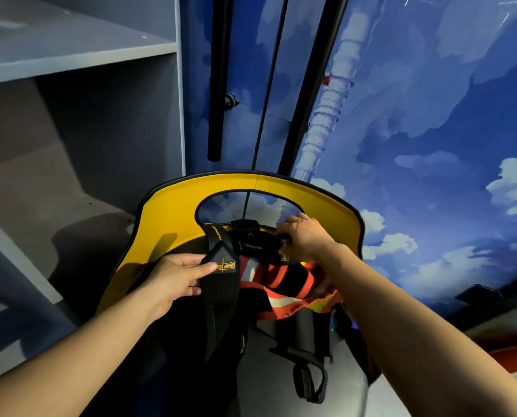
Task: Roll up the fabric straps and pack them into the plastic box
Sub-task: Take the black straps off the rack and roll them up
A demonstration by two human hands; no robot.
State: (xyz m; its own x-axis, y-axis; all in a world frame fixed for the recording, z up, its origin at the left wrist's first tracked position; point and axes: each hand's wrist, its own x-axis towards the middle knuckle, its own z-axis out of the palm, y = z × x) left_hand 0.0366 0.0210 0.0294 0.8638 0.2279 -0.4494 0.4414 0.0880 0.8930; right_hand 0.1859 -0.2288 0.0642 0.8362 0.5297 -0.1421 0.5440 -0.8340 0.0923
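My left hand [173, 279] holds the near end of a black fabric strap [221, 284], thumb and fingers pinching it beside its yellow-lettered label. My right hand [303, 239] grips a second black strap [260, 245], fingers curled over its end. Both straps lie draped over the yellow-edged chair [167, 212], next to an orange striped fabric [284, 284]. The webbing appears light, limp and non-slippery; take hold at the stitched end, where it is stiffest, and keep tension while rolling. No plastic box is in view.
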